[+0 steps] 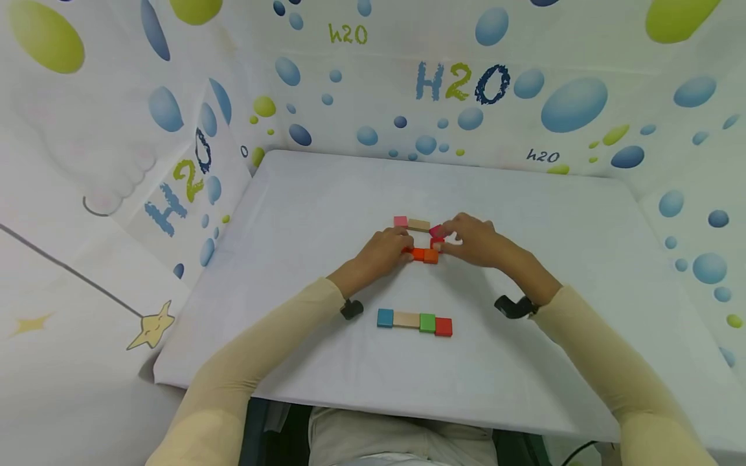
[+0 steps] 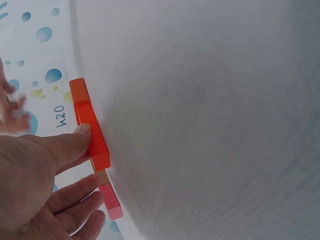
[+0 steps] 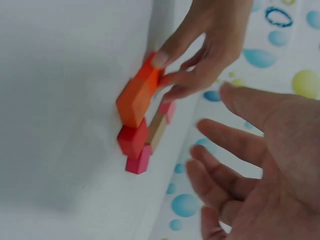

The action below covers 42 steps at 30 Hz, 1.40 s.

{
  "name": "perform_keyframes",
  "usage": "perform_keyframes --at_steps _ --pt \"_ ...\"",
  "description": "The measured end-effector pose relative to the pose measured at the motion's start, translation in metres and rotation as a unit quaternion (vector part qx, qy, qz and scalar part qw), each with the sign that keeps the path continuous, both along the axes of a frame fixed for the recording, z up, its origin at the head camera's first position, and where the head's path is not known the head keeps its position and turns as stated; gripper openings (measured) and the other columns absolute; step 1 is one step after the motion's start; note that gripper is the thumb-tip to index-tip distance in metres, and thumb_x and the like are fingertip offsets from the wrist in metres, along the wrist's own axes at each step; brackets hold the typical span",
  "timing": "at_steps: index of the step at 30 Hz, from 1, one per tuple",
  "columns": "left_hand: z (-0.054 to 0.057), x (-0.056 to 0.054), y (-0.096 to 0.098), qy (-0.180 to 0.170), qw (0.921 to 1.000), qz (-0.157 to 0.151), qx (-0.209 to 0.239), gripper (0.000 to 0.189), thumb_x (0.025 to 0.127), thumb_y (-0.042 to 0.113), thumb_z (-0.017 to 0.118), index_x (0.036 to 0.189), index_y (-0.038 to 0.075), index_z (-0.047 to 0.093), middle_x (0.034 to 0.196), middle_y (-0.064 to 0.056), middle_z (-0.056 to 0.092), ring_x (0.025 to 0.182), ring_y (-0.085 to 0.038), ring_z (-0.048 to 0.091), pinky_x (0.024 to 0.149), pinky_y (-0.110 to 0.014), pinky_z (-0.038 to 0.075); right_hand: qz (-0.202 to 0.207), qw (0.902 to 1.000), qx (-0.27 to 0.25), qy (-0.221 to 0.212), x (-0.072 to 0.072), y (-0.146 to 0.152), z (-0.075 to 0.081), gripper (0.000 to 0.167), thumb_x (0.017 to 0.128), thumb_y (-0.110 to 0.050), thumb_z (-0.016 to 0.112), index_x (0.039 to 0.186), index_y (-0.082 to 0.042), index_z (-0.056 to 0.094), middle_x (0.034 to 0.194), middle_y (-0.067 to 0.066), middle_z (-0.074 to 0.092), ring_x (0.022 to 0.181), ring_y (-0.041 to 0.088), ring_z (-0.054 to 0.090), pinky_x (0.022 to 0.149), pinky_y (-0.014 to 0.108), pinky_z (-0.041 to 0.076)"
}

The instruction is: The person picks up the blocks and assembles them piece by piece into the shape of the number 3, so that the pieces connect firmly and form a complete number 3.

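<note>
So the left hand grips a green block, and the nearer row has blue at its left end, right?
Not quite: the left hand grips an orange block, not green, as the left wrist view shows. The nearer row does have blue at its left end.

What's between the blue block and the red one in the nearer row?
A tan block and a green block; the head view shows them.

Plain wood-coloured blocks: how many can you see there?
2: one plain block lies in the nearer row, between the blue block and the green block; the other plain block lies beside the pink block. The left hand might hide more.
</note>
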State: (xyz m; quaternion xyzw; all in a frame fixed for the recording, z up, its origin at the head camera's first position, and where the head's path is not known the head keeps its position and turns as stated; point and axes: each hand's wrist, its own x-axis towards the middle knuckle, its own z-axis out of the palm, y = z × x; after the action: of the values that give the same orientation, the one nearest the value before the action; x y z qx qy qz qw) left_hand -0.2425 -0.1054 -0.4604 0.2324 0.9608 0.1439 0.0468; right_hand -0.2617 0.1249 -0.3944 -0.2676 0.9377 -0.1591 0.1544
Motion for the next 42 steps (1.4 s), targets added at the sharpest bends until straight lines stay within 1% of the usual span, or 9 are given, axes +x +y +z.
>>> perform_keyframes --at_steps 3,8,11,14,19,24,29,34,42 --pt "0.000 0.002 0.001 0.004 1.0000 0.000 0.004 0.026 0.103 0.027 0.070 0.124 0.012 0.074 0.141 -0.011 0.064 0.132 -0.029 0.059 0.113 -0.046 0.050 0.017 0.9992 0.012 -0.036 0.033 0.014 0.003 0.043 0.096 -0.037 0.077 0.132 -0.014 0.070 0.132 0.016 0.062 0.117 0.033 0.062 0.100 0.062 0.048" --pt "-0.001 0.003 0.000 0.006 1.0000 0.001 0.007 0.026 0.103 0.026 0.071 0.124 0.012 0.074 0.140 -0.011 0.065 0.131 -0.029 0.060 0.112 -0.045 0.050 0.025 0.9972 0.028 -0.064 0.081 0.032 -0.008 0.051 0.088 -0.047 0.084 0.128 -0.018 0.072 0.126 0.010 0.064 0.111 0.027 0.062 0.096 0.057 0.053" --pt "-0.001 0.002 -0.001 0.006 1.0000 0.003 0.004 0.026 0.103 0.026 0.071 0.124 0.012 0.074 0.141 -0.010 0.064 0.133 -0.028 0.058 0.113 -0.045 0.050 0.024 0.9987 0.027 -0.036 0.105 0.038 -0.018 0.048 0.086 -0.045 0.086 0.125 -0.019 0.072 0.120 0.007 0.066 0.105 0.022 0.062 0.089 0.049 0.054" --pt "-0.002 0.001 -0.001 0.005 1.0000 0.006 0.000 0.027 0.103 0.028 0.071 0.125 0.012 0.074 0.141 -0.009 0.064 0.133 -0.027 0.058 0.114 -0.045 0.050 0.017 0.9998 0.003 -0.004 0.124 0.042 -0.028 0.045 0.087 -0.040 0.087 0.124 -0.019 0.072 0.115 0.003 0.067 0.103 0.019 0.063 0.084 0.042 0.053" --pt "-0.001 0.000 -0.001 0.006 0.9999 0.010 0.002 0.026 0.103 0.027 0.071 0.125 0.013 0.074 0.140 -0.009 0.064 0.132 -0.027 0.058 0.113 -0.044 0.050 0.016 0.9980 -0.050 0.034 0.142 0.043 -0.044 0.039 0.089 -0.031 0.087 0.122 -0.018 0.072 0.107 -0.002 0.066 0.098 0.015 0.064 0.080 0.035 0.048" --pt "0.000 0.000 0.000 0.004 0.9999 0.012 0.006 0.027 0.103 0.027 0.071 0.125 0.012 0.073 0.141 -0.010 0.064 0.132 -0.027 0.057 0.114 -0.044 0.049 0.016 0.9943 -0.060 0.086 0.145 0.040 -0.054 0.030 0.090 -0.023 0.085 0.117 -0.017 0.074 0.100 -0.003 0.066 0.092 0.012 0.062 0.076 0.032 0.047" --pt "0.002 0.001 0.001 0.001 0.9999 0.014 0.007 0.028 0.103 0.027 0.071 0.127 0.012 0.073 0.141 -0.009 0.064 0.133 -0.027 0.057 0.114 -0.044 0.049 0.013 0.9930 -0.056 0.103 0.141 0.037 -0.057 0.030 0.089 -0.022 0.086 0.117 -0.016 0.074 0.098 -0.002 0.067 0.090 0.013 0.063 0.075 0.031 0.047" --pt "0.002 0.001 0.001 0.003 0.9999 0.013 0.010 0.028 0.103 0.027 0.071 0.127 0.012 0.073 0.141 -0.009 0.063 0.133 -0.027 0.057 0.114 -0.044 0.049 0.003 0.9937 -0.040 0.105 0.126 0.034 -0.052 0.030 0.090 -0.020 0.085 0.117 -0.014 0.074 0.097 0.002 0.068 0.088 0.017 0.065 0.075 0.037 0.052" --pt "0.002 0.002 0.001 0.003 0.9998 0.010 0.017 0.027 0.102 0.025 0.072 0.125 0.012 0.073 0.140 -0.010 0.064 0.132 -0.028 0.058 0.113 -0.045 0.049 -0.022 0.9957 -0.019 0.088 0.089 0.029 -0.049 0.031 0.093 -0.020 0.081 0.121 -0.011 0.073 0.101 0.007 0.069 0.090 0.022 0.066 0.081 0.047 0.055"
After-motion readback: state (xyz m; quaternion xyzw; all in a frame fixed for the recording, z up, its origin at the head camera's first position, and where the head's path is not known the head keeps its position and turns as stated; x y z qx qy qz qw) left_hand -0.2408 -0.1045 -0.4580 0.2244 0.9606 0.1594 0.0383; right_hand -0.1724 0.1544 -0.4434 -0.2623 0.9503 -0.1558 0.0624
